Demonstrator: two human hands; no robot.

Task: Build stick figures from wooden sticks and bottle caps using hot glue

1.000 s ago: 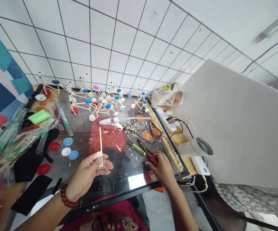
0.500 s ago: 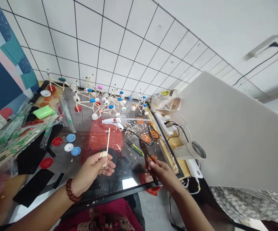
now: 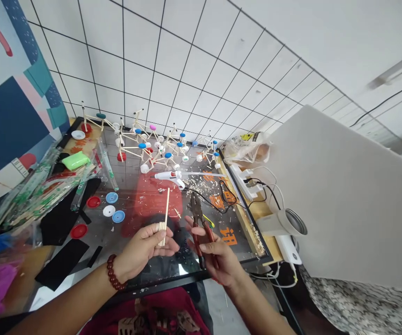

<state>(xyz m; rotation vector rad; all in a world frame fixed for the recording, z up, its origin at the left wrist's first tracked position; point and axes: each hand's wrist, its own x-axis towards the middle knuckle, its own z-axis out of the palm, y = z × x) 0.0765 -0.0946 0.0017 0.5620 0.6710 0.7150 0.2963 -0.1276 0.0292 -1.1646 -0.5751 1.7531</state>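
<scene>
Bright, even indoor light is washing over the white tile wall (image 3: 187,70), and only soft shadows are gathering beneath the left hand (image 3: 141,251) and right hand (image 3: 214,256). A small patch of glare is shining on the glass table (image 3: 152,274) near its front edge. The wide lens is bending the wall's grid lines and stretching the plastic bags (image 3: 29,200) at the left edge.

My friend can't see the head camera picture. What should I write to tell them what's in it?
A person's left hand, wearing a red bead bracelet, holds thin wooden sticks, while the right hand holds red-handled metal pliers. Beyond them on a black-framed glass table lie a white hot glue gun and stick models with colourful bottle caps.
</scene>
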